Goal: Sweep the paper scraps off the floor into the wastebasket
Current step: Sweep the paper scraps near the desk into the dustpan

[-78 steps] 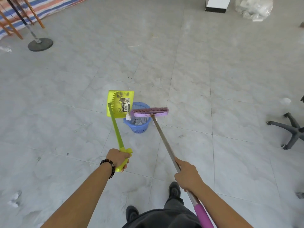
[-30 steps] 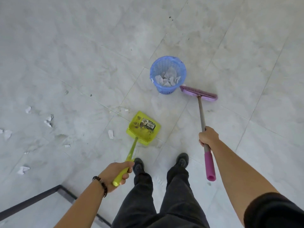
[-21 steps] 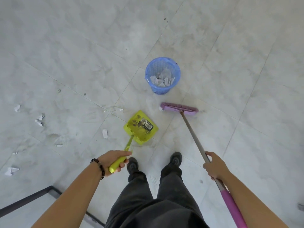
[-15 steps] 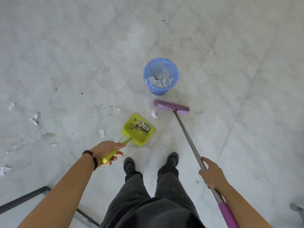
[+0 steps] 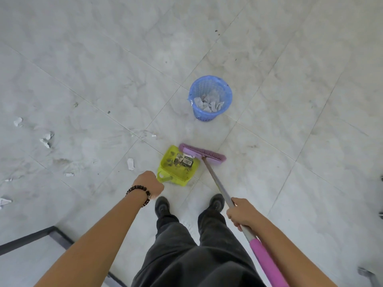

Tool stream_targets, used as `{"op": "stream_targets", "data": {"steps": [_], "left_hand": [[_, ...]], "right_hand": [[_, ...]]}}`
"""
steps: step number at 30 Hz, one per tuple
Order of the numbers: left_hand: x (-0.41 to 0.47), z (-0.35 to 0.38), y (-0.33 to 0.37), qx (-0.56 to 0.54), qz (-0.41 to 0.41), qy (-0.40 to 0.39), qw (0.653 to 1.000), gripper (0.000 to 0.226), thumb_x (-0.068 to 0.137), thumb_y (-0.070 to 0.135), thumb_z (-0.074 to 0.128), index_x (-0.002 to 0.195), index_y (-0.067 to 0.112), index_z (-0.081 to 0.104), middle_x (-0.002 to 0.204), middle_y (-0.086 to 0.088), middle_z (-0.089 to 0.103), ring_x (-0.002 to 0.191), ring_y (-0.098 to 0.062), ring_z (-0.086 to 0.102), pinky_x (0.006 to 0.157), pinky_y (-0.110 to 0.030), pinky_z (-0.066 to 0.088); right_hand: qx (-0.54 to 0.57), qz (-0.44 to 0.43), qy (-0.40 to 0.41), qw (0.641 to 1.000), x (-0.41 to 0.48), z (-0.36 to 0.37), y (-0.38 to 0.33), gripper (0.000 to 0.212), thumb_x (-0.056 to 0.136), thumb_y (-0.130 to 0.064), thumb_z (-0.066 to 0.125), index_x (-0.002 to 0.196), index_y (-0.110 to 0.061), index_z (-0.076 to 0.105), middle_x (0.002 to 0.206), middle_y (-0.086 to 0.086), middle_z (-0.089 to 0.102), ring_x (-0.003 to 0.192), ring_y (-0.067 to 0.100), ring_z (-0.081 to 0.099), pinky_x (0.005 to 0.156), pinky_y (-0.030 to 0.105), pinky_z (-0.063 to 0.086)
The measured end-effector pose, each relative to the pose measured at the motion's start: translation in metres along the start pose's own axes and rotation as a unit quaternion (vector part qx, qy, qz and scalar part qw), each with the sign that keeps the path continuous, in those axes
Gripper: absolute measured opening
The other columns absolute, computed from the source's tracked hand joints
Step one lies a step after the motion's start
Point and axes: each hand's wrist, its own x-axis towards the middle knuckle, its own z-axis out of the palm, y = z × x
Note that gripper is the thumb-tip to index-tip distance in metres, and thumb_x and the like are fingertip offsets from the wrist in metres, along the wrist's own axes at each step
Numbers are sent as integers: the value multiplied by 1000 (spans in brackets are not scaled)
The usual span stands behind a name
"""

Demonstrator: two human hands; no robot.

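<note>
Two hands work: left hand (image 5: pixel 148 182) grips the yellow-green dustpan (image 5: pixel 178 165), right hand (image 5: pixel 241 213) clasps the purple broom (image 5: pixel 202 154), its head at the pan's mouth. Several white scraps (image 5: pixel 130 163) lie left on open marbled tile; round blue mesh wastebasket (image 5: pixel 210 98) stands beyond, holding crumpled paper.

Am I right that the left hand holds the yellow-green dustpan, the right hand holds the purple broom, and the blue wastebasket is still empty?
Not quite. The head view shows the blue wastebasket already holding crumpled paper. The rest stands: left hand on the dustpan, right hand on the broom.
</note>
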Motion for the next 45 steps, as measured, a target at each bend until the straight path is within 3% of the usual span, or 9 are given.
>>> {"op": "stream_targets", "data": {"steps": [6, 9, 15, 23, 28, 33, 37, 41, 45], "left_hand": [[-2, -7, -9, -139, -15, -84, 987, 7, 81, 1, 46, 76, 5, 45, 60, -15, 46, 43, -22, 38, 44, -21, 31], [-14, -10, -33, -128, -19, -59, 990, 7, 79, 1, 42, 77, 7, 45, 61, -13, 40, 43, -22, 36, 43, -20, 30], [-55, -7, -111, -252, -71, -29, 965, 14, 83, 3, 44, 78, 13, 53, 61, -5, 33, 43, -16, 26, 43, -18, 22], [-93, 19, -218, -435, -198, -39, 877, 23, 90, 1, 41, 71, 13, 45, 56, -2, 22, 40, -13, 15, 50, -21, 15], [-102, 31, -270, -494, -229, -3, 839, 25, 91, 0, 43, 69, 10, 46, 56, -2, 25, 43, -12, 17, 51, -21, 15], [-82, 27, -282, -449, -202, 3, 870, 16, 83, -5, 43, 79, 7, 53, 57, -2, 28, 42, -14, 24, 46, -20, 21], [-74, 26, -276, -416, -196, 0, 888, 16, 79, -5, 39, 77, 7, 49, 56, -3, 31, 42, -17, 27, 44, -21, 26], [-75, 22, -279, -405, -195, -3, 894, 15, 80, -6, 38, 75, 7, 44, 55, -4, 32, 42, -17, 28, 43, -21, 26], [-75, 21, -277, -388, -186, 1, 902, 13, 79, -4, 38, 80, 4, 48, 53, -8, 38, 42, -20, 35, 43, -22, 31]], "right_hand": [[157, 12, -14, 987, -40, -30, -2, 29, 80, 5, 51, 107, 3, 63, 55, 4, 45, 37, 9, 34, 36, 18, 31], [110, -53, -15, 992, -41, -20, -29, 23, 81, 4, 51, 95, -12, 59, 56, 5, 47, 37, 10, 37, 37, 19, 33], [-38, -173, 30, 984, -7, 16, -107, 8, 76, 0, 49, 82, -4, 52, 51, 11, 49, 35, 19, 43, 42, 27, 40], [-156, -154, 75, 973, 37, 93, -216, 27, 74, -9, 52, 49, -6, 60, 42, 6, 59, 45, 24, 58, 47, 23, 44], [-190, -136, 53, 971, 34, 153, -234, 23, 71, -8, 53, 51, -2, 63, 43, 10, 60, 46, 27, 59, 58, 36, 58], [-299, -131, -9, 945, 8, 200, -214, 25, 77, -6, 45, 91, 3, 64, 54, 13, 61, 43, 24, 57, 44, 23, 47], [-384, -128, -58, 913, -19, 195, -211, 19, 75, -1, 46, 89, -5, 57, 49, 9, 56, 36, 21, 51, 39, 21, 40], [-298, -63, -97, 948, -43, 164, -235, 35, 82, -1, 55, 112, -15, 64, 52, 2, 48, 35, 7, 42, 35, 15, 33], [-243, -62, -104, 962, -57, 154, -239, 43, 87, -5, 57, 129, -4, 54, 55, 1, 47, 38, 5, 40, 35, 14, 32]]}}
